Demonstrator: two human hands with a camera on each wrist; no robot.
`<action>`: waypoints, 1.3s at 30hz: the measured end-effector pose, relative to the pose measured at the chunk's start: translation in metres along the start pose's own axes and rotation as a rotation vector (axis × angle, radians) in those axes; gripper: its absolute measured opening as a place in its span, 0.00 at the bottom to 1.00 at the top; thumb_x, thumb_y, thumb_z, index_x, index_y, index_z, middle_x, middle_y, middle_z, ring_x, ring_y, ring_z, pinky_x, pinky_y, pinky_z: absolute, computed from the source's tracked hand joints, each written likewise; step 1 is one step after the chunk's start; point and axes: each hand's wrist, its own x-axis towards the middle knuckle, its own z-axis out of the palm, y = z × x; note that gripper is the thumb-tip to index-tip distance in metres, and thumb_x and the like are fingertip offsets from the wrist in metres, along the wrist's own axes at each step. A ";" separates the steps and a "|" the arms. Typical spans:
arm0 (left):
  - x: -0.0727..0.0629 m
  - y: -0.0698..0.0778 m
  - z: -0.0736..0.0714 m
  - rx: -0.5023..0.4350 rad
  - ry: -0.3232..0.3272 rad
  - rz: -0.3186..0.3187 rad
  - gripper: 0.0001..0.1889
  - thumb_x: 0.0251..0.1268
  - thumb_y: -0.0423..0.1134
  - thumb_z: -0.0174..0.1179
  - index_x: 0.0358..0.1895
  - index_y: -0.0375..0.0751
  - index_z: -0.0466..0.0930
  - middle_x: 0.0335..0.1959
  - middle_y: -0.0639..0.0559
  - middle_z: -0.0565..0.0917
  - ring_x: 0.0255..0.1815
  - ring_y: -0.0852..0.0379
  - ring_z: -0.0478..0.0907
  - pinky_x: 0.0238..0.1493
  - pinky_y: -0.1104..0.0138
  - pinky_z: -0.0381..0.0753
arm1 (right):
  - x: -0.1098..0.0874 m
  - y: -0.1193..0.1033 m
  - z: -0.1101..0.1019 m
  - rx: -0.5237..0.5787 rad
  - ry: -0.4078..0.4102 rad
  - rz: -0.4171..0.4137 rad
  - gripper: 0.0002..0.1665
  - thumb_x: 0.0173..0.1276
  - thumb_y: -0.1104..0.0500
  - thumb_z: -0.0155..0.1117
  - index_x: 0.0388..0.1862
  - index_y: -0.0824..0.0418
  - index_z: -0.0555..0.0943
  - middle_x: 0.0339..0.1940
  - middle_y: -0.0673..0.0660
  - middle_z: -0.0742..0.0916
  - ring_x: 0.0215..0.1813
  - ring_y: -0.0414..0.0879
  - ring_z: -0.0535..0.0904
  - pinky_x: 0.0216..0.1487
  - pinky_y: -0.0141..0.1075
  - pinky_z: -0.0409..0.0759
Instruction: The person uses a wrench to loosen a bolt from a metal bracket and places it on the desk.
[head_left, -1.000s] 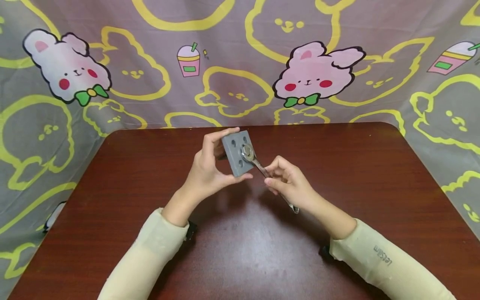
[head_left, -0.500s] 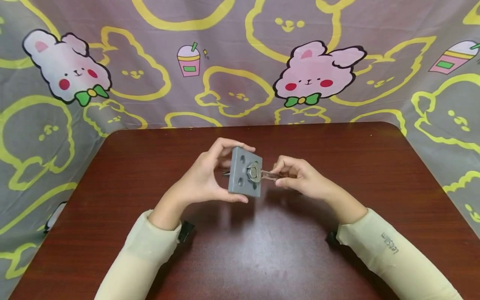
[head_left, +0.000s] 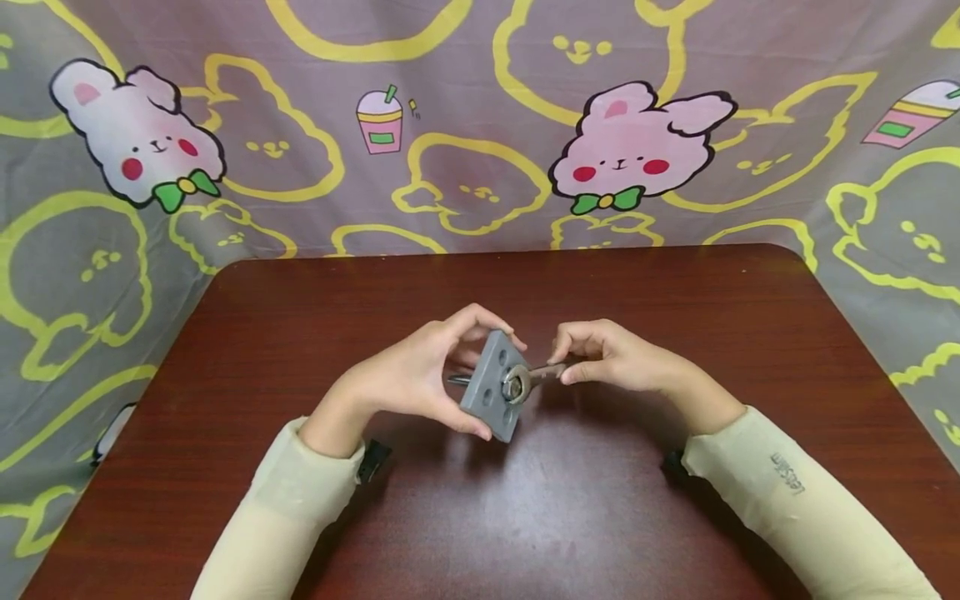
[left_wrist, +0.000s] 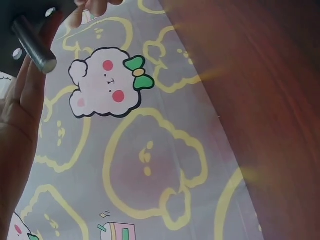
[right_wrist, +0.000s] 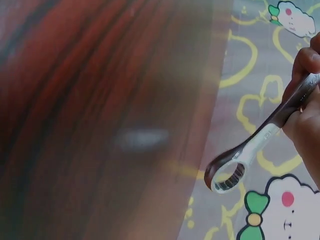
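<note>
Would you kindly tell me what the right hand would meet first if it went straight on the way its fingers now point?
The right hand, wrench in its grip, would probably meet the plate that the left hand holds, though depth is hard to judge.

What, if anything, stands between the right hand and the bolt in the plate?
Only the wrench: the right hand pinches its handle, and its ring end sits around the bolt head. Nothing else visible is in that gap; the left hand holds the plate by its edges.
</note>
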 end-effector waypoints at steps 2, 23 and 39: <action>0.000 -0.002 0.001 0.008 0.045 0.009 0.48 0.35 0.28 0.82 0.63 0.37 0.61 0.63 0.41 0.77 0.53 0.53 0.85 0.54 0.62 0.84 | -0.003 -0.001 -0.003 -0.020 0.039 0.011 0.09 0.62 0.76 0.63 0.39 0.67 0.79 0.36 0.54 0.86 0.38 0.40 0.82 0.39 0.31 0.80; 0.009 -0.014 0.004 0.250 0.589 0.258 0.52 0.29 0.27 0.83 0.64 0.30 0.59 0.65 0.43 0.76 0.59 0.53 0.79 0.56 0.63 0.83 | -0.015 -0.021 0.032 -0.041 0.514 -0.050 0.11 0.63 0.77 0.63 0.45 0.74 0.79 0.35 0.42 0.86 0.25 0.37 0.75 0.24 0.29 0.75; 0.010 -0.013 0.009 0.210 0.546 0.310 0.53 0.27 0.26 0.83 0.63 0.29 0.59 0.64 0.37 0.76 0.56 0.52 0.80 0.52 0.63 0.85 | -0.007 -0.021 0.034 -0.059 0.472 -0.059 0.10 0.64 0.75 0.64 0.45 0.72 0.80 0.41 0.40 0.87 0.35 0.36 0.80 0.28 0.30 0.78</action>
